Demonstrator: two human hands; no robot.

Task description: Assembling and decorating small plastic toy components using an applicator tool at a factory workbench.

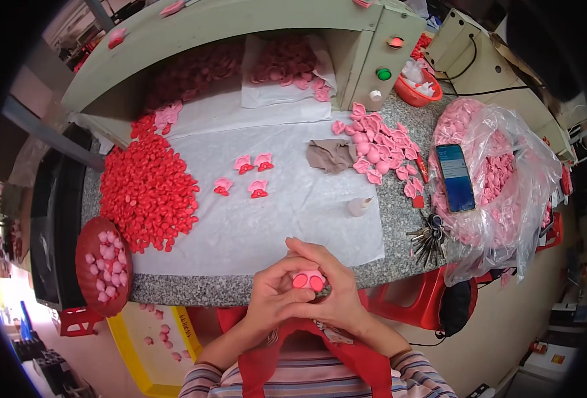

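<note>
Two hands met at the near edge of the table in the head view, both curled shut around one small pink piece with red feet; the left hand cupped it from the left and the right hand pressed in from the right, thumbs on top, probably to steady so small a part. Four finished pink-and-red pieces lay spaced apart on the white sheet farther off, likely kept separate from the loose stock. A big heap of red parts sat to the left, and a heap of pink parts lay far right, both within reach. A small white bottle stood near the sheet's right edge. A red bowl of pink parts hung at the near left corner. A phone rested on a clear bag of pink parts at right, keys just beside it.
</note>
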